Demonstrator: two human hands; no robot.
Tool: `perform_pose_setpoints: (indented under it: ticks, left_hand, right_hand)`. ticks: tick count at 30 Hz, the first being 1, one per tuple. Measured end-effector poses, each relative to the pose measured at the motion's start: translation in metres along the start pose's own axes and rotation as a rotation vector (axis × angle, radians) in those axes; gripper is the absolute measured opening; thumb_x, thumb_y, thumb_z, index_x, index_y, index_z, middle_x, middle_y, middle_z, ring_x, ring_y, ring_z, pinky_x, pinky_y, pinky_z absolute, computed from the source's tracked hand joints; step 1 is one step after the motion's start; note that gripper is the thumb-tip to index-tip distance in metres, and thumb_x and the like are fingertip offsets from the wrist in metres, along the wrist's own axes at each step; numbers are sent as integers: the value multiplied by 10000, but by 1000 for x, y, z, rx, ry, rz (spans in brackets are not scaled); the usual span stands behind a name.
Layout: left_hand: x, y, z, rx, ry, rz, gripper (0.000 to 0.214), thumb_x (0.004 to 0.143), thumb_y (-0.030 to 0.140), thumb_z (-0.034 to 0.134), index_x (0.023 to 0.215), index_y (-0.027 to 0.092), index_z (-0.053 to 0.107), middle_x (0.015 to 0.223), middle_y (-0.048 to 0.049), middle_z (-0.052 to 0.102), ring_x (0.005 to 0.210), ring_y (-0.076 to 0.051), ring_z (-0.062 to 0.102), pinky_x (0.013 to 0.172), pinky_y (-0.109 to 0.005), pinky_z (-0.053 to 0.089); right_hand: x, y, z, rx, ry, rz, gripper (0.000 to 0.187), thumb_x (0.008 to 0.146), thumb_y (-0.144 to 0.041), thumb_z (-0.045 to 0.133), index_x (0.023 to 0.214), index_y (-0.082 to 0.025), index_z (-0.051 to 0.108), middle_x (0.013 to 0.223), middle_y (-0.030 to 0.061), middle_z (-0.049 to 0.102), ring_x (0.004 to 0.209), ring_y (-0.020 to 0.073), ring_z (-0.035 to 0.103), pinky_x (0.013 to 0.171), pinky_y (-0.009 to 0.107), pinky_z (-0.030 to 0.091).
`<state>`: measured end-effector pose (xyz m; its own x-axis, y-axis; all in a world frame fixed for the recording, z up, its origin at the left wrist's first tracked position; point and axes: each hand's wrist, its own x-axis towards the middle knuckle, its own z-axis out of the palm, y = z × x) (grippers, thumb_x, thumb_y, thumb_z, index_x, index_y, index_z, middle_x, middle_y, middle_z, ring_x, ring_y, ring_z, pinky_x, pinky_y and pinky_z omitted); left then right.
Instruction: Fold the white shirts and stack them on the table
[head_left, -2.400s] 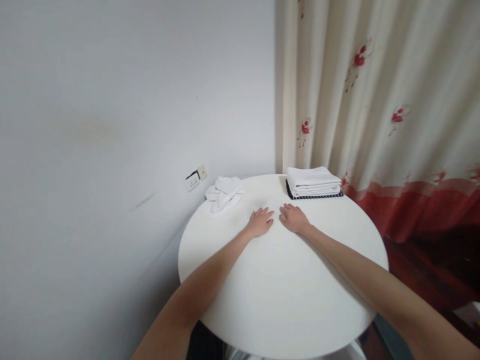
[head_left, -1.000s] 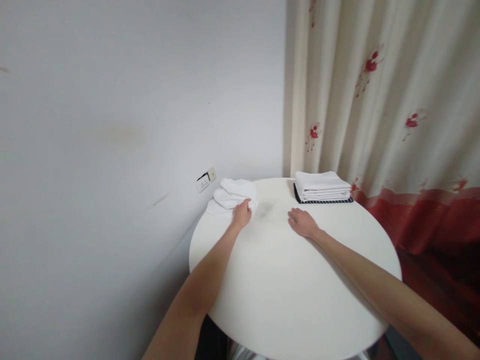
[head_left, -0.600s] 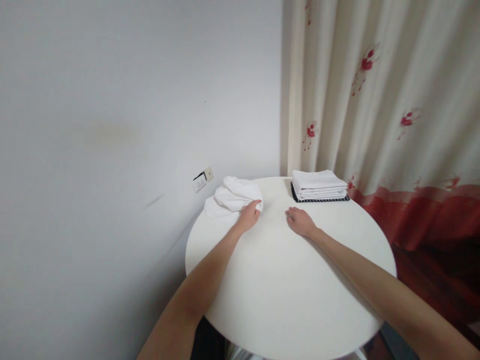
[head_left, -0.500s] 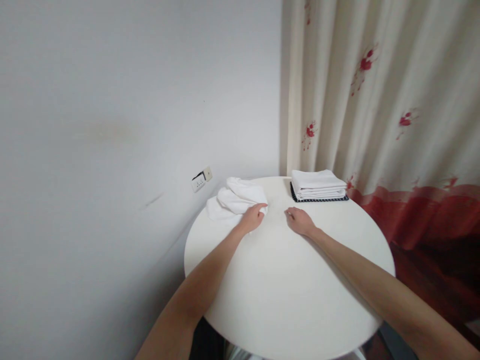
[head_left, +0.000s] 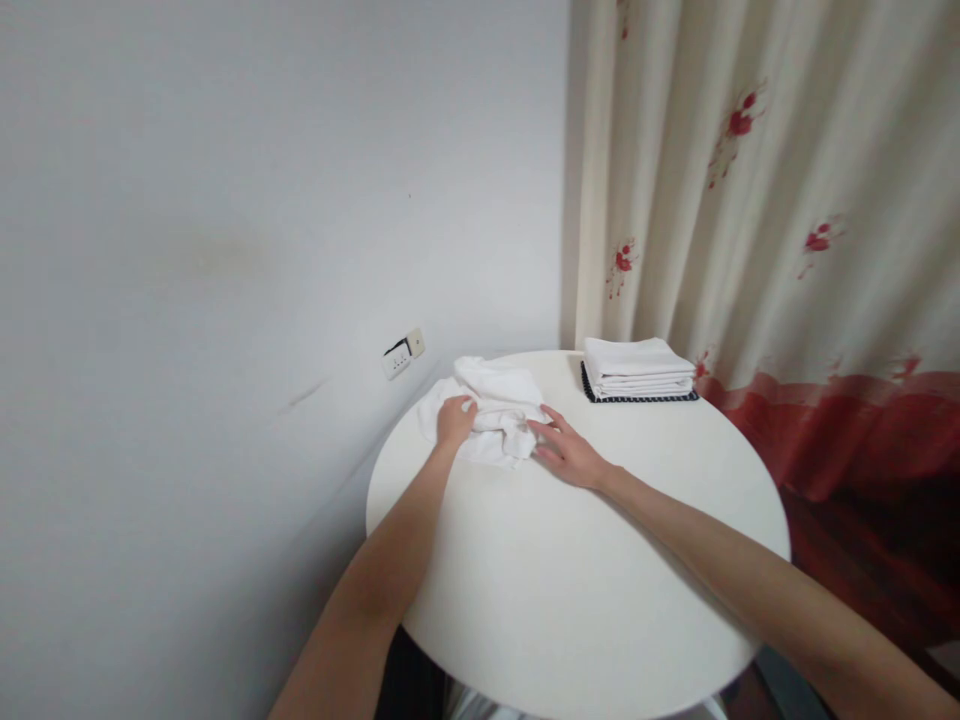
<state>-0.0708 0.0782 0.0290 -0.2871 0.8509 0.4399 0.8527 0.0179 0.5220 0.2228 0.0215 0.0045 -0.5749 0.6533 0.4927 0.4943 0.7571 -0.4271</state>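
Observation:
A crumpled white cloth (head_left: 499, 385) lies in loose folds on the far left of the round white table (head_left: 577, 580). My left hand (head_left: 454, 420) is closed on the left part of this cloth, thumb and fingers pinching a fold. At the cloth's right edge is my right hand (head_left: 568, 452), its fingers spread and their tips touching the fabric. The tips of the left fingers are partly hidden in the folds.
A stack of folded white cloths (head_left: 637, 368) sits on a dark mat with a patterned edge (head_left: 645, 399) at the table's far right. The wall with a power socket (head_left: 396, 360) borders the left side. A flowered curtain (head_left: 697, 200) hangs behind.
My left hand has moved left along the cloth from its right corner. My right hand has moved left to the cloth, and its fingers have spread. The cloth's right part is now more bunched.

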Motion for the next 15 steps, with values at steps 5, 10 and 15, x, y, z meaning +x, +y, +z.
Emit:
perform_pose_setpoints:
  ticks: [5,10,15]
  left_hand:
    - [1,-4,5,-42,-76,6,264,895,266,543,754,201,757,845,-73,771,927,-247,710,845,-307,503]
    - [-1,14,7,-139,-44,115,276,897,215,478,868,195,752,930,-36,767,938,-201,695,857,-278,514]
    - [-5,29,2,-190,33,259,501,775,32,450,1194,199,668,1340,-57,617,1275,-205,547,1102,-342,429]
  right_hand:
    - [2,-5,0,66,-72,-89,364,918,-205,552,1264,-211,664,1417,131,496,1254,241,537,1076,392,428]
    - [4,0,-9,187,159,28,232,891,-202,529,1070,-207,678,1135,91,624,990,207,611,916,352,497]
    - [12,11,-15,254,405,213,308,853,-333,523,1084,-169,643,1018,90,671,824,201,585,789,322,492]
